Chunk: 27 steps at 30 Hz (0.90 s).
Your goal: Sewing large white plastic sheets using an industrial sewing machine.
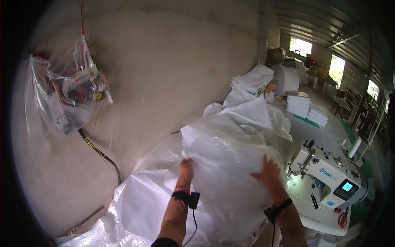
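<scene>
Both hands press on a big bundle of translucent white plastic sheeting (224, 164) held up in front of the person: the left hand (186, 166) grips its left edge with fingers curled in, and the right hand (269, 171) lies spread flat on its right side. Just right of the bundle stands a white sewing machine (329, 181) on its table (304, 206), while more plastic sheeting (135, 206) lies heaped below against the concrete wall (164, 70), where a plastic-wrapped electrical box (68, 92) hangs.

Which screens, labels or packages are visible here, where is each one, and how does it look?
Small screen: on the dark control panel of the white sewing machine, right of the hands; rectangular, glowing light blue.
Label: on the machine's arm; blue lettering on white.
Clear plastic bag: hanging on the wall at left; holds electrical parts with red wires.
White bags: piled beyond the sheet; bulging.
</scene>
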### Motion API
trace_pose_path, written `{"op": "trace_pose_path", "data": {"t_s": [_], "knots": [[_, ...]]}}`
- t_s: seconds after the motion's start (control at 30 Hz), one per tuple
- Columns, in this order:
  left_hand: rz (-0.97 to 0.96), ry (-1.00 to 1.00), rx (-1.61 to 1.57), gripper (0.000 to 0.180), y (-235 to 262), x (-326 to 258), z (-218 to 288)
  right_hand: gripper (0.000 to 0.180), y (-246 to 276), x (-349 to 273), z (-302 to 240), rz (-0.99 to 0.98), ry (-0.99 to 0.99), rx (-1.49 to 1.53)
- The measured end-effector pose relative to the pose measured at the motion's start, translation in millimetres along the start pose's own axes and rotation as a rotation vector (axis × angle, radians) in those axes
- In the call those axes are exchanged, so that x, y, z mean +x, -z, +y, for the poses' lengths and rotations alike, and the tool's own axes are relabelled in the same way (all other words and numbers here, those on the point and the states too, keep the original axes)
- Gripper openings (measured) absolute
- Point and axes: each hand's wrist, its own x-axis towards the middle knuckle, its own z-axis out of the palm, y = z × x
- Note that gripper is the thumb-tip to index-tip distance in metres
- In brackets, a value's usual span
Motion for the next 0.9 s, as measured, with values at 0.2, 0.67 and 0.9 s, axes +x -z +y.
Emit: {"op": "trace_pose_path", "data": {"t_s": [0.2,0.67,0.9], "knots": [[0.053,-0.339,0.036,0.011,-93.3,19.3,124.0,0.068,-10.4,-122.9,-74.0,-0.789,-0.466,1.984],[-1.314,-0.341,0.392,0.015,-92.4,-236.4,231.5,0.031,18.0,-170.6,32.8,-0.194,-0.447,1.19],[-1.241,-0.601,0.717,0.007,-91.8,-267.1,215.2,0.031,63.6,-165.1,80.0,0.219,-0.021,0.994]]}}
